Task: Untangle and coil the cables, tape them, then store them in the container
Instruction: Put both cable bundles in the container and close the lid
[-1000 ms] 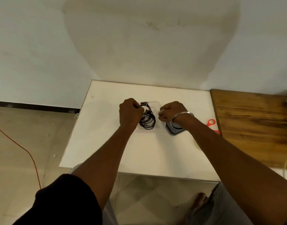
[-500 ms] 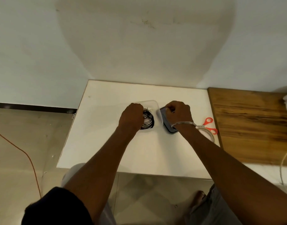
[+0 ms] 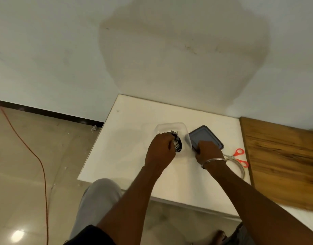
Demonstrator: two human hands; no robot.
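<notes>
A clear plastic container [image 3: 169, 126] sits mid-table on the white table [image 3: 127, 138]. Coiled black cables [image 3: 177, 145] lie inside it. My left hand [image 3: 161, 149] is curled at the container's near side, its fingers on the cable coil. Beside the container on the right, a dark blue-grey lid [image 3: 204, 137] is tilted up off the table. My right hand [image 3: 207, 152] grips the lid's near edge. A metal bangle circles that wrist.
Red-handled scissors [image 3: 240, 157] and a roll of clear tape [image 3: 238, 167] lie right of my right wrist. A wooden board [image 3: 283, 160] adjoins the table on the right. An orange cord [image 3: 37, 156] runs over the floor at left.
My right hand has lifted the lid's edge so it stands tilted next to the container. My left hand stays on the cables in the container. The view has shifted left.
</notes>
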